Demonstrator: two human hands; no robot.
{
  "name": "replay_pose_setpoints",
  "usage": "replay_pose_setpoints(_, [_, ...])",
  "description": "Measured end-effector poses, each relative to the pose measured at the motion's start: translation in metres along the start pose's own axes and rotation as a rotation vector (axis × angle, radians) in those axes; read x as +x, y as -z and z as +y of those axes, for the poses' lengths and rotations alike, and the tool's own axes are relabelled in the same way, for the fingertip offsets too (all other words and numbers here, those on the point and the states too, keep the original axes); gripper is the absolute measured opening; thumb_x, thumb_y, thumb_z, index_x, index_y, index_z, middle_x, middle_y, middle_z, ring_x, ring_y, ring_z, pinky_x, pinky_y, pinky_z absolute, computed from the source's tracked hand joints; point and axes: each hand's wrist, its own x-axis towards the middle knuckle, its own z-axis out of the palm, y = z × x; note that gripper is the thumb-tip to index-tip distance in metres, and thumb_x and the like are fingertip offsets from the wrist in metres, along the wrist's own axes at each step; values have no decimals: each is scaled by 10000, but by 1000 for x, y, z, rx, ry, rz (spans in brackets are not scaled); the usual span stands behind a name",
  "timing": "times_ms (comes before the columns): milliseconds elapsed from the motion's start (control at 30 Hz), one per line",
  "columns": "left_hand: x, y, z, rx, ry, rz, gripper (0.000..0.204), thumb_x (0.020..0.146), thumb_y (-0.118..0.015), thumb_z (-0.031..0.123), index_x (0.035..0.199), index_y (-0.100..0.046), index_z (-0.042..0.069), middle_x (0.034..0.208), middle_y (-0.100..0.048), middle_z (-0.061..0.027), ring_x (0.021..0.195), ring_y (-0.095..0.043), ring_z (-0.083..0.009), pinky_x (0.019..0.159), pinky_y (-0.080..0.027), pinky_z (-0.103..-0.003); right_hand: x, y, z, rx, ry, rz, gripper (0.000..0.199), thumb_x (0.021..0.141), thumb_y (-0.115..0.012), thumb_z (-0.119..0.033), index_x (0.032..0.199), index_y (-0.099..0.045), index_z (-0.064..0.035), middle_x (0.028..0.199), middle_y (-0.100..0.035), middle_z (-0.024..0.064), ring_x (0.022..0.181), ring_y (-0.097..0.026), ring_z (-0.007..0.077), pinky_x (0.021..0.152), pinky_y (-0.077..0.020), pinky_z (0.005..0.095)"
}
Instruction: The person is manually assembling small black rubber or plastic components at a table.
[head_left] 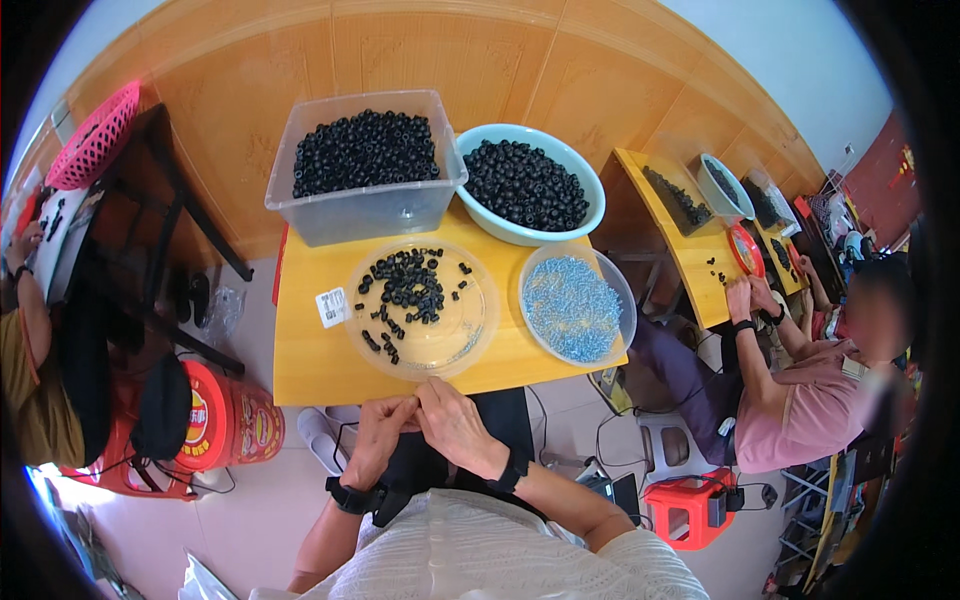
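Observation:
My left hand and my right hand meet just in front of the table's near edge. The fingers of both are closed and pressed together at the tips. Whatever sits between them is too small or hidden to make out. Just beyond lies a round clear shallow tray with several small black cylindrical parts scattered in it. To its right, a clear round bowl holds many tiny bluish, shiny pieces.
At the back of the yellow table stand a clear rectangular bin and a light blue basin, both full of black parts. A white label lies left of the tray. Another person works at a table on the right; a red stool stands nearby.

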Motion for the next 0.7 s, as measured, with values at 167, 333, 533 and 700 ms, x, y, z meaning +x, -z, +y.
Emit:
replay_pose_setpoints(167, [16,16,37,110,-122,159,258,912,-524,199,1007,-619,-21,812,-636,-50,674,-585,-103,661,-487,-222,46,57,36,22,68,40,185,744,-569,-24,923,-538,9,820,-523,184,751,-553,366,646,-456,420])
replay_pose_setpoints(333, [49,66,32,142,-355,374,235,877,-565,146,1040,-604,-18,799,-628,-52,634,-568,-89,568,-467,-212,128,161,40,-321,169,576,482,742,-604,22,1198,-453,-16,957,-510,195,787,-551,367,653,-461,425])
replay_pose_setpoints(533, [57,78,0,354,-500,527,165,805,-632,68,937,-637,-30,746,-626,-53,578,-550,-91,535,-450,-208,59,99,32,-212,124,573,174,754,-593,21,927,-603,4,781,-570,157,674,-579,310,586,-465,360])
replay_pose_setpoints(700, [53,74,3,511,-577,601,118,769,-646,55,851,-644,-30,697,-623,-88,565,-564,-123,538,-459,-237,-18,16,10,35,85,139,83,770,-631,-33,851,-622,-16,750,-584,112,623,-593,285,529,-480,344])
